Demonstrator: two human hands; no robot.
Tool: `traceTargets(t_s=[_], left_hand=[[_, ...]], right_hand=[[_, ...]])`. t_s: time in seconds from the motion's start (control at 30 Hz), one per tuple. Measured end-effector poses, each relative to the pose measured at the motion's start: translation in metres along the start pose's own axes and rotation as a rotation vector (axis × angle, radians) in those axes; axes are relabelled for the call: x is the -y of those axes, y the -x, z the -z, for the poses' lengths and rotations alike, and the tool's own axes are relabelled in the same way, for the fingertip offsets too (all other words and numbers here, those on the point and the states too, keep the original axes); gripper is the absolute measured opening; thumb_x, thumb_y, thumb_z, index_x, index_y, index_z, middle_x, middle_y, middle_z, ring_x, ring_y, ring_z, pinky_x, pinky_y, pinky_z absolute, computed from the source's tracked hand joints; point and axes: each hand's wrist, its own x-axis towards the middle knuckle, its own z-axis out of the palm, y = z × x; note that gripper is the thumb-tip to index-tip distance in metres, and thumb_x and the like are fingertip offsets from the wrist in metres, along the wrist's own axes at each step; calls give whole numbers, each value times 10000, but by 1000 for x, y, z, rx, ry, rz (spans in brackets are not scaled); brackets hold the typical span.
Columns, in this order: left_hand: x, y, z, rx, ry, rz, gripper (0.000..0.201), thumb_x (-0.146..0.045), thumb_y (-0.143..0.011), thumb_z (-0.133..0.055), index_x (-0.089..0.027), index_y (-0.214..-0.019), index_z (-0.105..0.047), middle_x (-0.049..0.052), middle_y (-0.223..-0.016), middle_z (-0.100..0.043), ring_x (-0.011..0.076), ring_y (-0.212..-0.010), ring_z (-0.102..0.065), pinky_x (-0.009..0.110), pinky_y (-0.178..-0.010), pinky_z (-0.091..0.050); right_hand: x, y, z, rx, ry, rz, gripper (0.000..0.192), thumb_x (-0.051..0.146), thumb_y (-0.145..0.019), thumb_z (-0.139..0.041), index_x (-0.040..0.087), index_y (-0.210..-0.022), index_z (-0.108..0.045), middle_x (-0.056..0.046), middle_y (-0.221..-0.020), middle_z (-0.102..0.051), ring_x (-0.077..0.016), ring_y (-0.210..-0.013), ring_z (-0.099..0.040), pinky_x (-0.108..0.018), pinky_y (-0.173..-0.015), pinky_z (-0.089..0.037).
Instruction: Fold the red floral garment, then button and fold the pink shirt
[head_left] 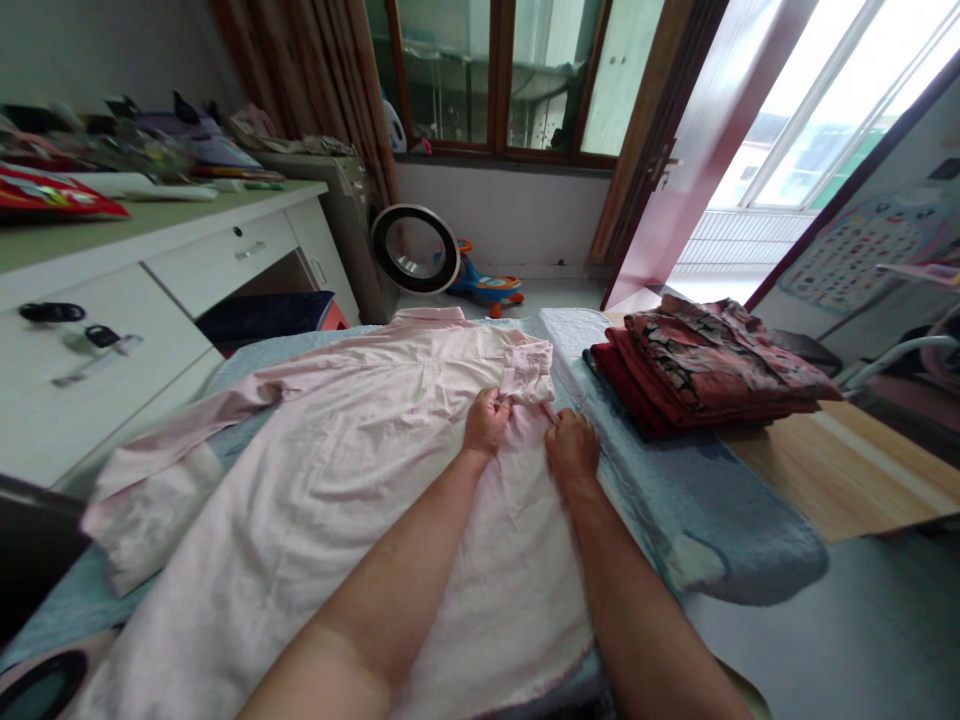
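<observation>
A pale pink long-sleeved shirt lies spread out, its collar at the far end and one sleeve stretched to the left. The other sleeve is folded over near the right shoulder. My left hand is closed, pinching the shirt at the lower edge of that folded part. Just right of it, my right hand is closed too, gripping the cloth at the shirt's right side edge. Fingertips of both hands are partly hidden in the fabric.
Beneath the shirt is a light blue cloth cover. Folded red clothes are stacked to the right on a wooden board. A white drawer desk stands left; beyond it is a washing machine with its round door open.
</observation>
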Motion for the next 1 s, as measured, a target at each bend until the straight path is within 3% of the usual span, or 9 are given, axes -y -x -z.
traceTargets(t_s=[0.1,0.2,0.3,0.43,0.6,0.7,0.87,0.93,1.0], left_hand=[[0,0,-1,-31,13,10,107,-210,-861,-547,-179,-949,-600,71,-976,-659,182,-904,-635,303,-841,-512],[-4,3,-5,-57,-37,-32,414,-96,-777,-571,-172,-1183,-538,120,-1189,-616,226,-1124,-591,352,-991,-483],[-7,7,-6,-17,-93,-31,503,-105,-764,-581,-176,-1254,-487,129,-1222,-577,252,-1202,-550,393,-1057,-451],[-7,18,-2,-9,-132,-80,641,-134,-733,-620,-164,-1334,-399,153,-1333,-468,278,-1329,-429,422,-1129,-381],[-10,41,8,57,-185,-86,762,-138,-667,-654,-172,-1370,-361,163,-1391,-396,316,-1389,-334,472,-1154,-321],[-19,51,12,53,-214,-96,701,-145,-674,-648,-177,-1338,-426,154,-1352,-445,310,-1360,-371,468,-1135,-337],[-42,44,9,244,-193,-145,235,-219,-825,-557,-171,-1042,-632,105,-1069,-636,232,-1052,-604,366,-986,-466],[-52,32,3,300,-200,-116,198,-288,-866,-545,-178,-996,-645,100,-1052,-665,225,-1012,-630,345,-944,-481],[-62,18,-3,340,-232,-39,291,-344,-868,-567,-178,-1101,-617,110,-1088,-681,237,-1028,-643,341,-920,-483]], right_hand=[[1,1,-1,-16,21,2,252,188,-907,-489,149,-1104,-641,-143,-1069,-667,-241,-999,-613,-319,-840,-403],[4,5,-2,-31,47,2,233,197,-921,-474,147,-1079,-637,-143,-1064,-663,-250,-1003,-614,-324,-838,-407],[5,5,2,-17,73,8,238,200,-938,-448,133,-1080,-627,-162,-1099,-652,-264,-1037,-608,-329,-844,-407],[-3,-2,18,209,58,68,284,162,-917,-463,117,-1164,-597,-179,-1178,-639,-246,-1035,-617,-296,-787,-407],[-36,12,47,370,20,156,252,211,-836,-587,103,-1052,-659,-153,-1011,-706,-211,-847,-646,-260,-644,-380],[-53,39,57,379,-28,240,250,184,-815,-584,92,-1034,-664,-161,-1000,-708,-210,-837,-641,-266,-639,-372],[-54,80,60,349,-144,385,271,116,-830,-505,123,-1067,-636,-125,-924,-708,-203,-829,-634,-280,-658,-365],[-47,90,61,359,-197,397,263,109,-823,-508,141,-1060,-619,-101,-917,-707,-192,-826,-632,-273,-660,-357],[-38,98,64,374,-254,401,240,96,-813,-512,160,-1026,-603,-75,-909,-703,-177,-815,-623,-261,-658,-346]])
